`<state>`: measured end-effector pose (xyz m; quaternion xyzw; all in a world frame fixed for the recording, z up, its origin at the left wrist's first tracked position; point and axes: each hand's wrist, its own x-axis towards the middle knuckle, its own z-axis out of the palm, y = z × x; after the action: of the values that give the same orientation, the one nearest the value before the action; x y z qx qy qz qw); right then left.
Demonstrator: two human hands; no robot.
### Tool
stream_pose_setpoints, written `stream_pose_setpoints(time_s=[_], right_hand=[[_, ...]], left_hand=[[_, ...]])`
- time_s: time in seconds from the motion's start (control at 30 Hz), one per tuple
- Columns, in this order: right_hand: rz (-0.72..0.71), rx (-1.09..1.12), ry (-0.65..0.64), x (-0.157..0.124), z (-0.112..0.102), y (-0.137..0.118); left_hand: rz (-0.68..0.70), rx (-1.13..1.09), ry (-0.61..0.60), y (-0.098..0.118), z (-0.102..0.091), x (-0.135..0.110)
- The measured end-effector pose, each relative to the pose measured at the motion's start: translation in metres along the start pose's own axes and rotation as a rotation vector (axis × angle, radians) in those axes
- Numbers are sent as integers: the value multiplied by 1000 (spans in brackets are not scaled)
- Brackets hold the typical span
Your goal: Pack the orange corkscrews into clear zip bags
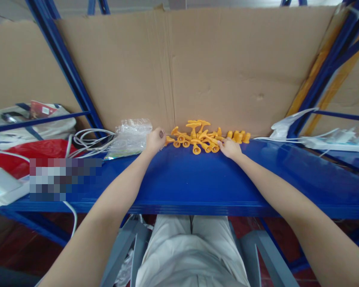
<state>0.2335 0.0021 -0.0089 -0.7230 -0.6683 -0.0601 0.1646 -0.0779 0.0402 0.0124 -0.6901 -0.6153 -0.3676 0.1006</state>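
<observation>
A heap of small orange plastic parts (197, 137) lies at the back of the blue shelf (197, 179), against a cardboard wall. My left hand (154, 140) is curled at the heap's left end, fingers closed on an orange part (168, 140). At the heap's right side, my right hand (229, 148) rests with its fingertips pinched on another orange part. A short row of orange parts (238, 136) stands just right of that hand.
A crumpled clear plastic bag (130, 136) and white cables (88, 141) lie left of the heap. Red and white bags (24, 151) fill the far left. White cables and a power strip (323, 141) sit right. Blue rack posts (66, 67) frame the shelf.
</observation>
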Motion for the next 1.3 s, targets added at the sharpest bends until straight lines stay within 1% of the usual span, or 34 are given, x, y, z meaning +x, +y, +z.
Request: stream_pose_setpoints(time_s=[0.07, 0.13, 0.27, 0.37, 0.5, 0.57, 0.63, 0.7, 0.77, 0.83, 0.93, 1.0, 1.17, 1.3], right_hand=[[3, 3, 6, 0, -1, 1], [7, 6, 12, 1, -1, 1], [10, 13, 26, 1, 0, 3], [9, 16, 59, 4, 1, 6], [49, -1, 114, 11, -3, 19], [109, -7, 137, 17, -8, 29], [179, -11, 139, 24, -13, 42], [242, -19, 108, 30, -19, 56], [270, -26, 70, 37, -23, 67], [263, -30, 45, 43, -25, 75], [235, -35, 25, 52, -24, 80], [219, -44, 6, 59, -20, 81], [171, -120, -106, 75, -6, 84], [130, -153, -97, 80, 0, 88]], left_hand=[[-5, -63, 22, 3, 0, 0], [3, -117, 10, 6, 1, 0], [47, -144, -80, 6, 6, 2], [103, -92, -224, 2, 10, 3], [126, -31, -497, -2, 15, -1], [147, 13, -559, -2, 17, -4], [184, 52, -565, -1, 19, -5], [213, 79, -553, -2, 21, -5], [230, 101, -533, -3, 23, -4], [234, 116, -513, -4, 25, -4], [227, 119, -506, -4, 25, -5], [221, 110, -512, -3, 25, -6], [216, 140, -537, 0, 22, -7], [222, 146, -552, 1, 21, -8]])
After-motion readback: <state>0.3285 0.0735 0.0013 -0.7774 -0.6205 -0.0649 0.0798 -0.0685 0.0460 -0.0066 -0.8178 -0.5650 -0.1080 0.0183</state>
